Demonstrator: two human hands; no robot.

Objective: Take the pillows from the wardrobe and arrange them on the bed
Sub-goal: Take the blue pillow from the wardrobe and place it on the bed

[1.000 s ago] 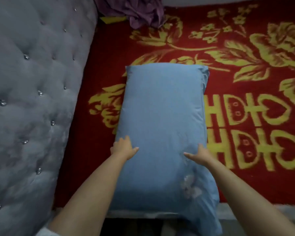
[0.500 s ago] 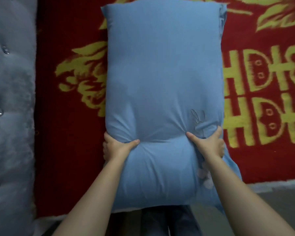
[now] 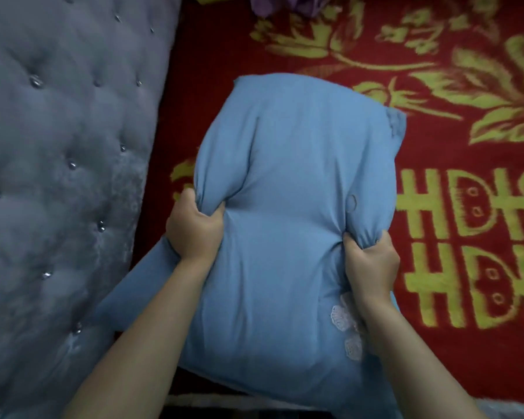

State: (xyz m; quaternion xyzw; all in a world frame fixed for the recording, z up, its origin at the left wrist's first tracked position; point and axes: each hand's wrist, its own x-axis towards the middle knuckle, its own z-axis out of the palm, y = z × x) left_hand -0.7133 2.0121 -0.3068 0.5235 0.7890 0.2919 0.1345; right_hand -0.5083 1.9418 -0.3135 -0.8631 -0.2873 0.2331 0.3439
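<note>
A light blue pillow point(image 3: 297, 182) lies lengthwise over the red and yellow patterned bed cover point(image 3: 454, 225), its far end toward the back. My left hand point(image 3: 194, 231) clenches a bunch of fabric on the pillow's left side. On the right side, my right hand point(image 3: 371, 264) grips another bunch. The pillow is pinched in at the middle between both fists. Small white lace patches point(image 3: 345, 325) show on its near right part.
A grey tufted headboard point(image 3: 58, 176) with shiny buttons fills the left side, close to the pillow. A purple cloth point(image 3: 285, 4) lies crumpled at the far edge of the bed. The bed's near edge point(image 3: 212, 402) runs under the pillow's near end.
Both hands went from resting flat on the pillow to gripping its sides in tight fists. The pillow is now bunched and has tilted a little to the right.
</note>
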